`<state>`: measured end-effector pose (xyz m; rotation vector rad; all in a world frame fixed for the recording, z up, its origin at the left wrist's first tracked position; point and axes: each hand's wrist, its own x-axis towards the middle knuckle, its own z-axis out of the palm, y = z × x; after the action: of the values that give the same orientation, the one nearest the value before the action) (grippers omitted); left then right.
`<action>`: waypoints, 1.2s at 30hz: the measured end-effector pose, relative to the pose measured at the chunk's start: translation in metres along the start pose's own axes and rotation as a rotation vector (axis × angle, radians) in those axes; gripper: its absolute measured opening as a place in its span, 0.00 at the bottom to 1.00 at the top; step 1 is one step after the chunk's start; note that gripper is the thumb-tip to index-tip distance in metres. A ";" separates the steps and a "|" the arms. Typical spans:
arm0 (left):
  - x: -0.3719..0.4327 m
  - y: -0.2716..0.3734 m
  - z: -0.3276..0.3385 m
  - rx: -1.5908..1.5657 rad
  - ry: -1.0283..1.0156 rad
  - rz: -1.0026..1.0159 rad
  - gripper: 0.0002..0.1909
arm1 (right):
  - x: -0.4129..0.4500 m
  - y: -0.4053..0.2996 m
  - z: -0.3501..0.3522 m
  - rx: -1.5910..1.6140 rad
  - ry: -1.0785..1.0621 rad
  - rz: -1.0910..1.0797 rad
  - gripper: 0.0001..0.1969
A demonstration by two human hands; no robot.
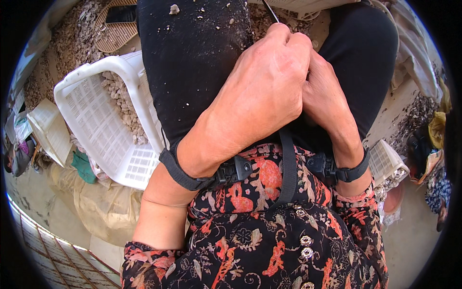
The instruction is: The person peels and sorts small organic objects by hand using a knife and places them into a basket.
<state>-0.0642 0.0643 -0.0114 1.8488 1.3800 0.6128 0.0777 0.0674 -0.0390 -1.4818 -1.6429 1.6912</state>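
Note:
My left hand [267, 83] is over the gap between my knees, its back up and fingers curled. Beyond its knuckles a thin dark blade-like tool [271, 11] with a bright edge sticks out. The grip on that tool is hidden, so I cannot tell which hand has it. My right hand [325, 90] meets the left from the right side, partly behind it, and its fingertips are out of sight. Anything between the hands is covered. Small pale crumbs [174, 9] lie on my black trouser leg [191, 72]. Black straps circle both wrists.
Left of my leg stands a white plastic basket [97, 97] with pale lumpy pieces [122, 106]. A smartphone [121, 14] rests by a ribbed tan oval object [112, 36]. Brown scraps [72, 47] cover the floor. More baskets [50, 130] stand at both sides. Another person [21, 159] is at far left.

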 end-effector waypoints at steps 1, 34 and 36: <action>0.000 0.000 -0.001 -0.007 -0.005 0.000 0.07 | 0.000 0.000 0.000 -0.003 0.006 -0.013 0.17; -0.002 -0.001 -0.010 -0.123 -0.006 -0.094 0.10 | 0.003 -0.012 0.006 0.032 -0.009 0.019 0.21; -0.003 0.000 -0.008 -0.115 -0.003 -0.098 0.11 | 0.003 -0.010 0.006 0.035 -0.009 0.016 0.21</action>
<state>-0.0713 0.0640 -0.0062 1.6804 1.3948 0.6256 0.0678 0.0693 -0.0331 -1.4769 -1.6017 1.7288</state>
